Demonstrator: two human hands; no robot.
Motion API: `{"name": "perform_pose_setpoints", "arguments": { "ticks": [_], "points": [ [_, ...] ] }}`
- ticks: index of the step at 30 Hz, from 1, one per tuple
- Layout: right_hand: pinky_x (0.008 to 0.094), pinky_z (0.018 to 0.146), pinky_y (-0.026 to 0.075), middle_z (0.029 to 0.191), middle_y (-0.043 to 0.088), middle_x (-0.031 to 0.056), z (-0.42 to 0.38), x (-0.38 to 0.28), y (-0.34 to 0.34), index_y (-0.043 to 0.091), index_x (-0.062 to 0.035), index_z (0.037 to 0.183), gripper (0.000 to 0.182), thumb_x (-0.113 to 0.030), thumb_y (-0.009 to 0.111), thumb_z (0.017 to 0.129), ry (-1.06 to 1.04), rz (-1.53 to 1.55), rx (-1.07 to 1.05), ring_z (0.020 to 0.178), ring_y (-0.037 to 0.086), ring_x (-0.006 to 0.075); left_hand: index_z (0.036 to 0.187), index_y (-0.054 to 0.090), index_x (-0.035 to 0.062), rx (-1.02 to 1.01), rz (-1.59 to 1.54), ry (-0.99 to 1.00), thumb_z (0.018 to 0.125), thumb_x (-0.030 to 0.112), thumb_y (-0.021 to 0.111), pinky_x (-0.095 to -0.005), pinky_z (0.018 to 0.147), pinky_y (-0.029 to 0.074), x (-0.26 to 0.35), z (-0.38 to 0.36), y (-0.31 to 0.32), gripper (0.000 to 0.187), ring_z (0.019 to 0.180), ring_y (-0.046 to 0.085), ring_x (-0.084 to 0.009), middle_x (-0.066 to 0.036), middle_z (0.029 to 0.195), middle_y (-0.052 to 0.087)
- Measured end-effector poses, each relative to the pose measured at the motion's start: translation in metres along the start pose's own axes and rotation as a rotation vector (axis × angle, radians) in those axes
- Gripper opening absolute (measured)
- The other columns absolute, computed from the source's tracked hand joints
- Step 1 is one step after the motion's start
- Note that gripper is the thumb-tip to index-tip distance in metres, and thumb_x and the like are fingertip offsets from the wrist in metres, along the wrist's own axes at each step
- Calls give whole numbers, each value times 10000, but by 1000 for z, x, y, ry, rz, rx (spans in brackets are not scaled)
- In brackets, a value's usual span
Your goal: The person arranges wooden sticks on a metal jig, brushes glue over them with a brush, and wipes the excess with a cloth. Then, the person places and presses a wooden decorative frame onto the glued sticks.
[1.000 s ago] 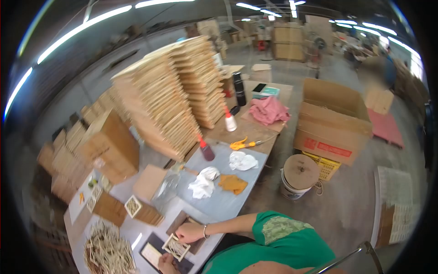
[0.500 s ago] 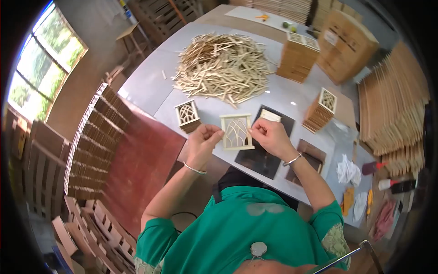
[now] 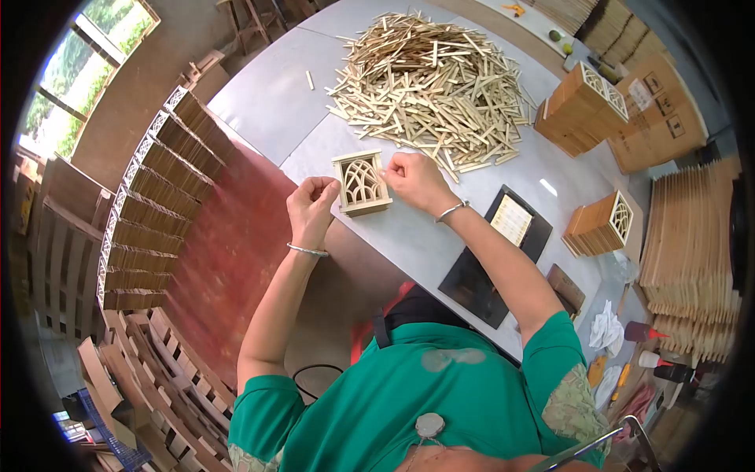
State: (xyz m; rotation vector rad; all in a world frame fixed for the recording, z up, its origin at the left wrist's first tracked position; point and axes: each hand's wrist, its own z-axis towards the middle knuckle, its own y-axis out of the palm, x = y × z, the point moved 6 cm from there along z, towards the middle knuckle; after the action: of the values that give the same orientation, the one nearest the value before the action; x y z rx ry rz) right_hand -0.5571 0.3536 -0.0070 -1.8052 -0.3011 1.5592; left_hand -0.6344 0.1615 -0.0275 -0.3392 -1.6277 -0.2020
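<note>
A small stack of wooden frames with arched lattice (image 3: pixel 362 182) stands near the table's left edge. At its left side is my left hand (image 3: pixel 312 206), thumb and fingertips pinched together by the upper frame. My right hand (image 3: pixel 415 181) is at the stack's right side, its fingers also pinched at the frame's edge. The top frame lies in line with the stack. To the right, on the table, a black board (image 3: pixel 495 256) carries a pale slatted piece (image 3: pixel 511 219).
A large heap of thin wooden sticks (image 3: pixel 432 94) lies beyond my hands. Stacked lattice frames (image 3: pixel 578 114) and a second stack (image 3: pixel 594 226) stand on the right, near a cardboard box (image 3: pixel 661 114). Glue bottles (image 3: pixel 641 331) and a white cloth (image 3: pixel 605 329) are at the lower right.
Both hands have moved left with the lattice frame, from above the table's front edge onto the small stack. The head view has shifted, too.
</note>
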Motion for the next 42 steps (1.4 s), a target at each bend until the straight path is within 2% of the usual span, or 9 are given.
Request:
{"name": "perform_pose_setpoints", "arguments": {
  "ticks": [20,24,30,34,35,37,39,41,42],
  "points": [
    [387,610,507,687,675,136,12,15,13,681,-30,760,262,-284,645,810,64,54,-45,637,655,297,914,675,-19,-26,-36,-36,874,101,693,-187,598,372,-22,11,1,127,684,475,-25,30,803,608],
    [390,608,505,691,677,133,11,13,11,677,-30,756,269,-291,647,811,60,36,-46,639,655,299,893,667,-36,-33,-50,-38,865,92,690,-204,653,427,-23,11,0,133,723,527,-53,6,799,623],
    [396,586,484,691,664,148,6,14,7,656,-20,746,277,-276,623,847,56,33,-11,633,645,306,901,665,-34,-6,4,-33,876,112,678,-202,635,418,-24,11,-3,148,704,507,-47,6,787,614],
    [383,576,468,664,642,139,-11,16,-19,638,-16,748,289,-263,607,894,16,175,100,583,605,298,982,655,-5,13,-54,-49,907,132,665,-185,596,374,-17,7,-7,156,677,462,-32,19,838,601],
    [341,552,450,626,620,104,-17,19,-27,646,-18,797,252,-249,629,896,13,179,119,542,569,220,1001,651,-1,31,-93,-27,914,140,663,-185,596,373,-8,4,-10,166,678,458,-31,17,841,599],
    [268,535,421,647,618,35,-34,12,-53,654,-19,858,166,-181,650,896,-9,279,185,559,529,105,1003,650,-11,54,-143,79,924,115,649,-187,625,388,21,-5,-16,149,709,478,-32,13,842,603],
    [210,541,397,707,622,-10,-56,-11,-89,662,-16,935,98,-106,643,904,-103,278,296,616,502,40,980,647,-23,102,-194,227,927,65,637,-193,674,412,55,-20,-25,103,759,505,-46,8,858,608],
    [190,553,390,739,613,-21,-85,-46,-125,664,-7,963,82,-47,639,897,-187,221,412,633,495,31,984,637,-27,131,-238,370,928,44,622,-196,680,411,103,-44,-33,93,775,506,-51,-2,890,599],
    [193,557,396,783,623,-1,-103,-73,-143,665,3,987,110,-32,647,885,-303,150,499,657,515,42,999,629,-31,149,-258,484,913,-15,591,-199,667,409,127,-59,-39,96,774,503,-62,-28,909,588]
  ]
}}
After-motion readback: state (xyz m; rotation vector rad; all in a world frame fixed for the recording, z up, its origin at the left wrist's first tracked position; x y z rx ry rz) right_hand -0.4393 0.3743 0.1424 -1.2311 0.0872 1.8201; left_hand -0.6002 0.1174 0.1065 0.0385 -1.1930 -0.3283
